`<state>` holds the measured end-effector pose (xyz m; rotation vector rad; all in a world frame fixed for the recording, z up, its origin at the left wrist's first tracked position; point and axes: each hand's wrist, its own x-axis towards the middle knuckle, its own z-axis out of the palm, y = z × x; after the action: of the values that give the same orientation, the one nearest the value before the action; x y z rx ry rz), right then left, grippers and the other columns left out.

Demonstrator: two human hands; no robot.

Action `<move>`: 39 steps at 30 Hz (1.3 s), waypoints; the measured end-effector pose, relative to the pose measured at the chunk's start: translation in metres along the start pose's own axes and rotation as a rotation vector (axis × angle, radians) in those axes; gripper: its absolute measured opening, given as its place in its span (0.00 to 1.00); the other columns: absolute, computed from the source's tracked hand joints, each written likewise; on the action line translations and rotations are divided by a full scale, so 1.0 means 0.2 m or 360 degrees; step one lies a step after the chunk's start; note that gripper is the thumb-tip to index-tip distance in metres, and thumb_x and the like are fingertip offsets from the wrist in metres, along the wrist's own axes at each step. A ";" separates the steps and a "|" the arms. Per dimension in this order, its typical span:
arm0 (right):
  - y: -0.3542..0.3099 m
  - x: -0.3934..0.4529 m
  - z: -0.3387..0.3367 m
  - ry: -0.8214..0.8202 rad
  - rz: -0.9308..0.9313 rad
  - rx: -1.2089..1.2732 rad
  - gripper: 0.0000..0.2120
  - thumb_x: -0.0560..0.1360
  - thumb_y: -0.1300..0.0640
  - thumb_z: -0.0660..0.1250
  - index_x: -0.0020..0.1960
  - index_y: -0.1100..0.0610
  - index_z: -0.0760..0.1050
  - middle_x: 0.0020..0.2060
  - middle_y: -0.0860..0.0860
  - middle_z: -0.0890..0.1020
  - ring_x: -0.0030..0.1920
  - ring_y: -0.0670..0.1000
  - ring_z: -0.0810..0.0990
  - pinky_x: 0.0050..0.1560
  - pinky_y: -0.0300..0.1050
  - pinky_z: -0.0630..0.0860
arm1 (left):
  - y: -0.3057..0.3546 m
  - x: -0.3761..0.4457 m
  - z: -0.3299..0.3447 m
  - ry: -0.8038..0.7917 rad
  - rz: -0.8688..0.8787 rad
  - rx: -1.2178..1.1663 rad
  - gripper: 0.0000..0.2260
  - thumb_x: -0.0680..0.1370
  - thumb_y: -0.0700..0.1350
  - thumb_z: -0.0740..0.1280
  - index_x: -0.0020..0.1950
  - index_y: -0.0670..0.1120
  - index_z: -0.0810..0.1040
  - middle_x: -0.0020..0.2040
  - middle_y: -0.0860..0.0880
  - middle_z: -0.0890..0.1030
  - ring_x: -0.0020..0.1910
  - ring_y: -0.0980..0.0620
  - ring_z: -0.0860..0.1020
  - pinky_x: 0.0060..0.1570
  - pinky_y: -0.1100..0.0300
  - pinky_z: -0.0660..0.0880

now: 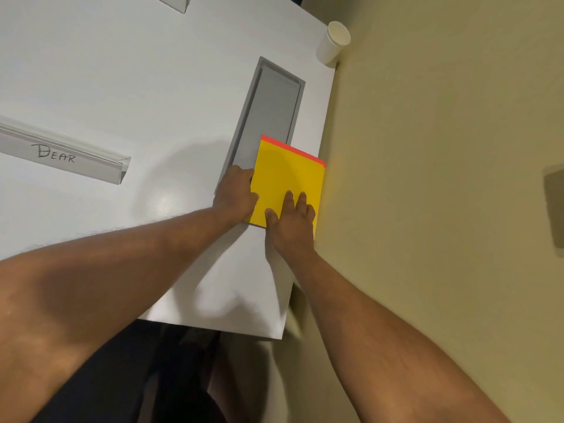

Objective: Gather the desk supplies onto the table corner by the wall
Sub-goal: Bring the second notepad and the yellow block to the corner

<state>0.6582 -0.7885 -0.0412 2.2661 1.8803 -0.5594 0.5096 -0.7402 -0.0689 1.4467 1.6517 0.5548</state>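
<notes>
A yellow pad (287,175) of paper lies flat on the white table (122,71), at the table's right edge beside the yellowish wall (427,148); a thin strip of red-orange paper (293,149) shows along its far edge, from a sheet lying under the yellow one. The pad's far left part overlaps the near end of a long grey recessed panel (271,108) set into the tabletop, which runs away toward the far right corner.

The left hand (236,195) sits against the pad's left edge, fingers curled and knuckles up, touching the side of the stack; whether it grips anything under there I cannot tell. The right hand (290,227) lies flat on the pad's near part, fingers spread loosely and pressing down on the yellow sheet.

At the far right corner a white paper cup (332,42) stands just beside the wall, well apart from the pad. On the left a clear plastic name holder (64,151) lies on the table with the handwritten word "DEAR"; another clear holder (175,1) shows partly at the far edge of the view.
</notes>
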 end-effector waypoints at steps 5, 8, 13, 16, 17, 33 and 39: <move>0.01 -0.01 0.00 -0.0015 0.0027 0.0011 0.34 0.85 0.41 0.55 0.84 0.55 0.50 0.84 0.58 0.49 0.82 0.65 0.49 0.79 0.62 0.54 | 0.02 0.01 0.03 0.0012 0.0003 0.0069 0.12 0.79 0.42 0.75 0.62 0.42 0.82 0.57 0.38 0.77 0.56 0.41 0.78 0.49 0.53 0.69; 0.02 -0.01 0.00 -0.0010 0.0025 0.0015 0.34 0.85 0.40 0.55 0.85 0.54 0.50 0.84 0.58 0.49 0.82 0.65 0.49 0.80 0.62 0.54 | 0.02 0.01 0.04 0.0015 0.0010 0.0111 0.13 0.80 0.43 0.74 0.64 0.41 0.81 0.59 0.38 0.77 0.57 0.40 0.78 0.50 0.53 0.70; 0.05 0.02 0.02 -0.0025 -0.0010 0.0022 0.35 0.85 0.39 0.55 0.85 0.54 0.49 0.84 0.58 0.47 0.83 0.63 0.46 0.80 0.62 0.50 | 0.06 0.00 0.03 -0.0018 0.0020 0.0254 0.15 0.82 0.42 0.72 0.66 0.40 0.76 0.63 0.39 0.73 0.59 0.41 0.78 0.53 0.53 0.74; 0.07 0.03 0.01 -0.0058 -0.0018 0.0083 0.37 0.84 0.38 0.55 0.85 0.52 0.46 0.84 0.56 0.43 0.84 0.62 0.42 0.81 0.62 0.47 | 0.06 -0.01 0.04 -0.0011 0.0021 0.0308 0.16 0.83 0.42 0.71 0.69 0.40 0.74 0.65 0.39 0.72 0.61 0.41 0.78 0.57 0.51 0.76; 0.07 0.03 0.01 -0.0070 -0.0021 0.0098 0.37 0.84 0.37 0.55 0.85 0.52 0.45 0.84 0.56 0.42 0.83 0.61 0.41 0.81 0.62 0.46 | 0.06 -0.01 0.04 -0.0009 0.0025 0.0300 0.16 0.83 0.42 0.71 0.69 0.41 0.74 0.65 0.39 0.72 0.61 0.41 0.78 0.58 0.50 0.77; 0.08 -0.12 -0.13 0.0131 -0.0755 -0.0375 0.19 0.79 0.53 0.73 0.68 0.56 0.79 0.71 0.55 0.77 0.71 0.58 0.74 0.64 0.51 0.76 | -0.05 -0.10 -0.06 0.0063 -0.0015 -0.0265 0.07 0.79 0.33 0.70 0.49 0.44 0.84 0.47 0.41 0.86 0.47 0.49 0.82 0.51 0.53 0.78; 0.06 -0.09 -0.16 0.0118 -0.0845 -0.0510 0.13 0.78 0.53 0.73 0.61 0.54 0.83 0.65 0.52 0.80 0.59 0.56 0.81 0.52 0.48 0.80 | -0.05 -0.11 -0.07 0.0068 -0.0057 -0.0428 0.04 0.78 0.31 0.71 0.51 0.37 0.86 0.45 0.39 0.86 0.45 0.41 0.86 0.51 0.43 0.85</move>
<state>0.6735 -0.7968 -0.0066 1.6102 2.4142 -0.2049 0.4923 -0.7611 -0.0625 1.2145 1.5648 0.7612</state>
